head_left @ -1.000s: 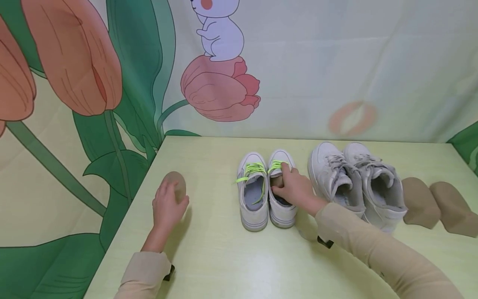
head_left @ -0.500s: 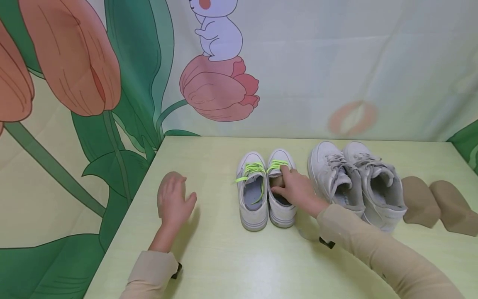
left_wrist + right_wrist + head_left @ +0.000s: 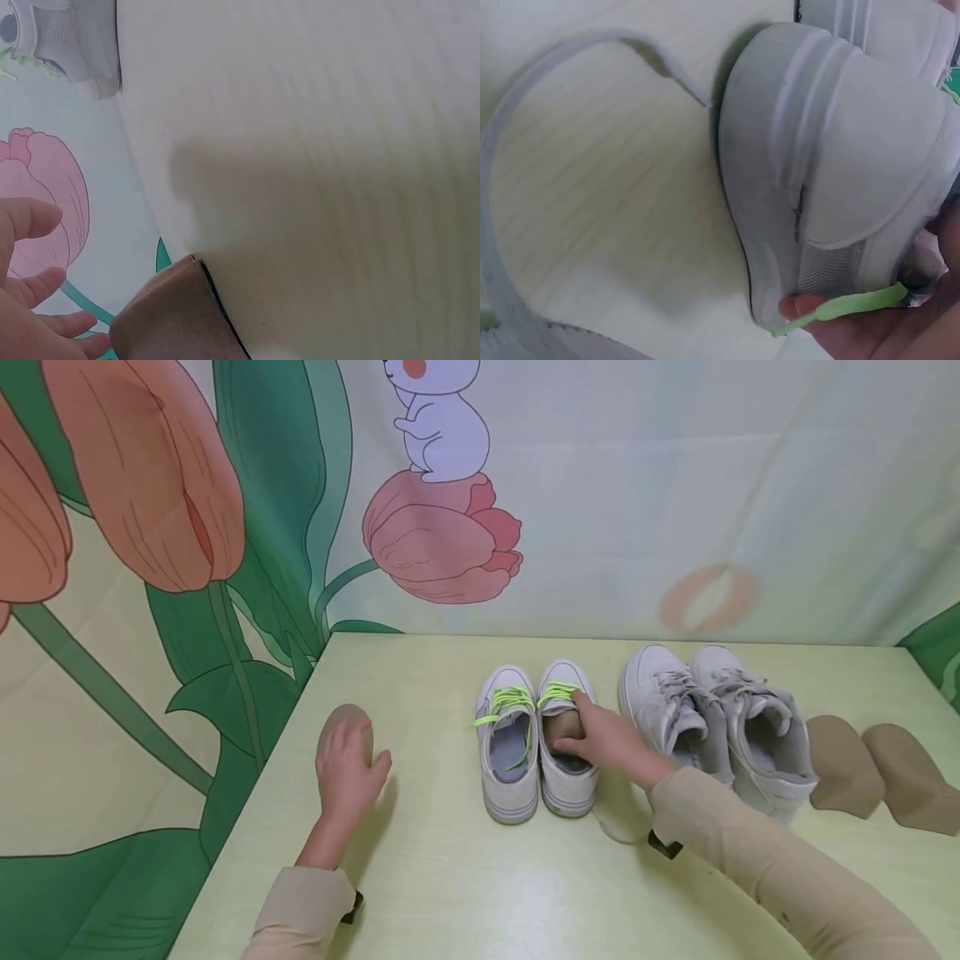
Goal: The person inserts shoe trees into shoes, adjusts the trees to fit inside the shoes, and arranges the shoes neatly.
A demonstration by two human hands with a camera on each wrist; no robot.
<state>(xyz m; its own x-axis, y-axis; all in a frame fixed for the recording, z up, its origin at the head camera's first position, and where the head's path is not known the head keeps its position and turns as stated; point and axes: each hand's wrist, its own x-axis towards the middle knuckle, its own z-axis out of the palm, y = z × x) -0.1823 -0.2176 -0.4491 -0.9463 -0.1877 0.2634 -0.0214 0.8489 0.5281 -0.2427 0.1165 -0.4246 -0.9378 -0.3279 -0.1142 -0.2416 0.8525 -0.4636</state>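
Note:
In the head view, my right hand [image 3: 603, 735] grips the right one of two small white sneakers [image 3: 568, 793] with green laces. Its thumb reaches into the opening beside a brown curved insert [image 3: 562, 724]; the right wrist view shows a finger along the shoe's outer side, by a green lace end [image 3: 862, 301]. The other small sneaker [image 3: 510, 793] stands alongside. At the left, my left hand [image 3: 348, 772] hovers over another brown curved insert [image 3: 330, 727], fingers extended and thumb spread. In the left wrist view, fingertips [image 3: 94, 345] are close to this insert's edge.
Two larger grey-white sneakers [image 3: 772, 768] stand right of the small pair. Two more brown inserts [image 3: 843, 768] lie beyond them at the table's right. A loose pale lace [image 3: 618, 839] curls on the table. A printed cloth [image 3: 600, 510] hangs behind the table.
My right hand has shifted slightly right, showing more of the brown insert inside the shoe. My left hand has shifted slightly right over its insert. The sneakers have stayed put.

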